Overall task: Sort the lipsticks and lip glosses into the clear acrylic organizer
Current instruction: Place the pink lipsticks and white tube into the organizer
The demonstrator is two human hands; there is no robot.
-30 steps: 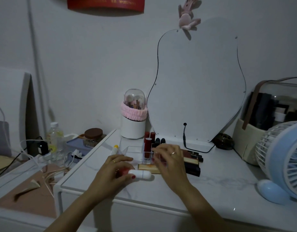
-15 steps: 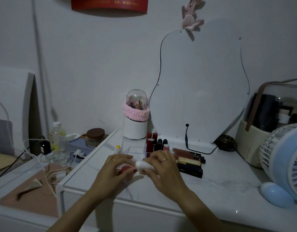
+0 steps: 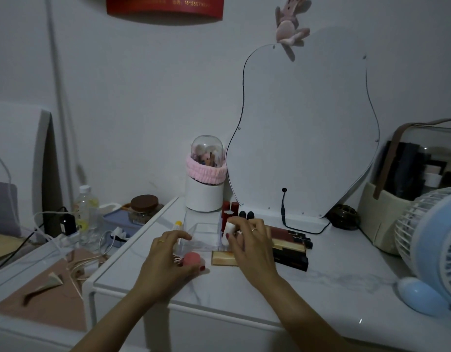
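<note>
My right hand (image 3: 247,241) pinches a white tube (image 3: 229,228), upright over the clear acrylic organizer (image 3: 204,233), beside the red lipsticks (image 3: 230,212) already standing in it. My left hand (image 3: 168,257) curls its grip round a pink round piece (image 3: 191,259) on the white worktop (image 3: 321,280). Boxed lipsticks (image 3: 290,246) lie just right of the organizer.

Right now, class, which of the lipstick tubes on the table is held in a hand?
The white tube, pinched upright by the right hand at the clear organizer. The gold tube and the dark tubes lie flat, unheld.
</note>
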